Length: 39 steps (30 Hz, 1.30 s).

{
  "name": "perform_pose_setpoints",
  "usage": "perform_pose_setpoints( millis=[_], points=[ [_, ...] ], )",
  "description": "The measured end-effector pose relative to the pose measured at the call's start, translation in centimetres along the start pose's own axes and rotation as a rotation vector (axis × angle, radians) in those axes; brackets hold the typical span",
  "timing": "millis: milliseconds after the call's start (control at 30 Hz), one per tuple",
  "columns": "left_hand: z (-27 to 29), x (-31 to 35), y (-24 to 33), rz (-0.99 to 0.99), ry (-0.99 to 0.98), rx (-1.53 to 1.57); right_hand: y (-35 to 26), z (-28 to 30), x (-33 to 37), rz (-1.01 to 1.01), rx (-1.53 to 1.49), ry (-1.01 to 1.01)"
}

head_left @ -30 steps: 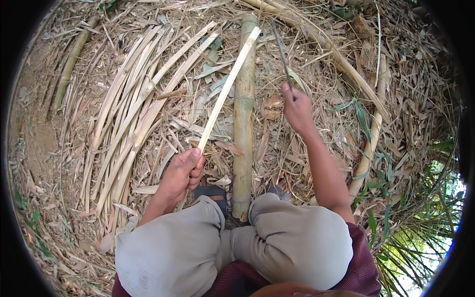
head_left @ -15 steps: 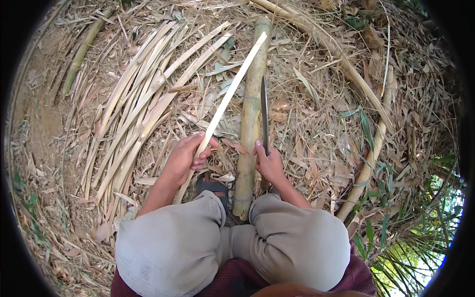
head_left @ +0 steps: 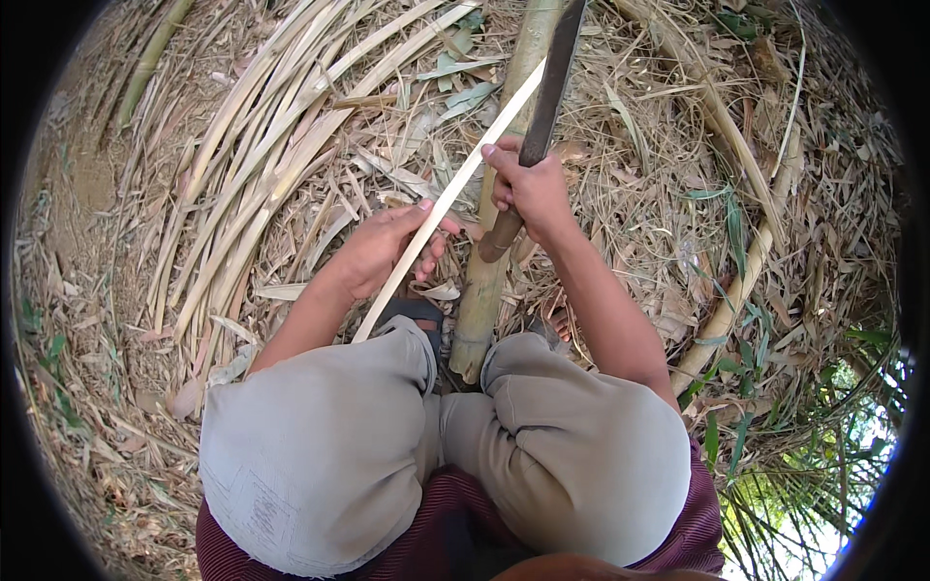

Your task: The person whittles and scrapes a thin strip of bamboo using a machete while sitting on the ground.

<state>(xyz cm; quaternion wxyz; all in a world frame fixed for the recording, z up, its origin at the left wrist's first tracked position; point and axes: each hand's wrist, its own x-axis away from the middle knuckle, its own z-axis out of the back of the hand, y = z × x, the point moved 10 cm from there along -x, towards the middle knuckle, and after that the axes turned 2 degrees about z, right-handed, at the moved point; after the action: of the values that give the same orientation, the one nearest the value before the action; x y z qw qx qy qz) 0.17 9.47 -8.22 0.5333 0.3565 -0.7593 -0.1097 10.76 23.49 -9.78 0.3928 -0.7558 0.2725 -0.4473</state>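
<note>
A pale split bamboo strip [head_left: 456, 182] slants up across the middle, pinched between the thumb and fingers of my left hand [head_left: 383, 250]. Its lower end lies by my left knee, and its upper end meets the dark blade of a machete [head_left: 557, 82]. The machete's brown handle is wrapped in my right hand [head_left: 535, 194], with the butt pointing down toward me. My right thumb tip is close to the strip; whether it touches cannot be told. Beneath both hands, a thick bamboo pole [head_left: 477, 315] lies on the ground between my feet, partly hidden by the strip and right hand.
Many cut bamboo strips [head_left: 254, 145] lie in a loose bundle at the left. Another green bamboo piece [head_left: 153, 63] rests at the far left. On the right, a long curved pole [head_left: 733, 300] runs over dry leaves and shavings. Green foliage [head_left: 775, 494] fills the lower right.
My right hand has risen, bringing the machete up and over beside the strip's upper end. The strip has tilted further right. The view has shifted, and the ground things sit higher or slightly left.
</note>
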Motion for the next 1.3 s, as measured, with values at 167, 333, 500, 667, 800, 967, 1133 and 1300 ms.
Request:
perform_pose_setpoints(
  millis=[167, 333, 500, 667, 800, 967, 1133, 1300],
  points=[
    [1.8, 2.6, -1.5, 0.085, 0.056, -0.188, -1.0, 0.2, -1.3, 0.054, 0.063, 0.002],
    [2.0, 4.3, -3.1, 0.075, 0.011, -0.295, -3.1, 2.9, -3.2, 0.148, 0.033, 0.126],
    [1.3, 4.9, -3.9, 0.101, -0.125, -0.334, -7.3, 6.5, -6.0, 0.306, 0.000, 0.197],
    [1.4, 5.2, -3.3, 0.140, -0.034, -0.036, -7.7, 6.2, -2.9, 0.246, 0.456, 0.330],
    [1.4, 3.9, -2.0, 0.075, 0.044, 0.009, -2.8, 0.9, 1.6, 0.348, 0.857, 0.034],
    [1.2, 3.9, -1.5, 0.053, 0.118, -0.025, 1.7, -4.2, 7.1, 0.211, 1.102, -0.317],
    [1.8, 3.6, -2.9, 0.085, 0.164, -0.059, 1.1, -5.5, 8.8, 0.466, 1.242, -0.245],
    [1.5, 3.5, -3.3, 0.060, 0.157, -0.116, 0.8, -4.9, 8.1, 0.529, 1.372, -0.213]
  ],
)
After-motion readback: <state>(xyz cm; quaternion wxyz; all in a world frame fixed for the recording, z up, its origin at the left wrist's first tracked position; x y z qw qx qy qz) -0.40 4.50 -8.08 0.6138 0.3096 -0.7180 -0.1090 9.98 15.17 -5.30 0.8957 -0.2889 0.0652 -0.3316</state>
